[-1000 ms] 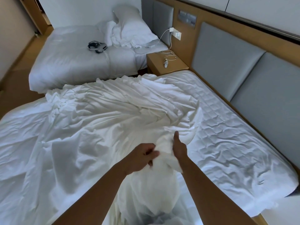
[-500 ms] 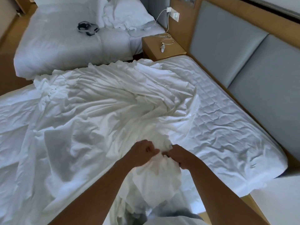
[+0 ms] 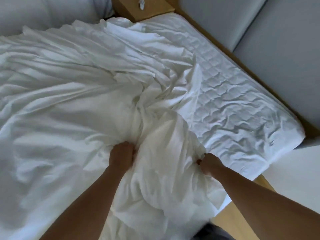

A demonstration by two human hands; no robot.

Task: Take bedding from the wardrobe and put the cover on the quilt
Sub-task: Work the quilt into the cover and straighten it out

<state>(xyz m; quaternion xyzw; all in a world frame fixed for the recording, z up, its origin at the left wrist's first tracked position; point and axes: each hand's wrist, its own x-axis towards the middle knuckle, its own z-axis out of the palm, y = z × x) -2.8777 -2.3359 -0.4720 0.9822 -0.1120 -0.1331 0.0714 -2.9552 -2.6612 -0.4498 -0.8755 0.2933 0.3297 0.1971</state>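
Note:
A crumpled white quilt cover lies spread over most of the bed, its folds running towards me. A bunched white mound of bedding rises at the near edge between my hands. My left hand grips the cloth on the mound's left side, fingers dug into the folds. My right hand grips the cloth on the mound's right side. Whether the quilt lies inside the bunched cover cannot be seen.
The quilted white mattress pad is bare on the right part of the bed. A grey padded headboard runs along the right. A wooden nightstand stands at the top, beside a second white bed. Wooden floor shows below.
My hands, close together on the bunched cloth before, have moved apart to either side of it. My view has tipped downward and closer to the bed.

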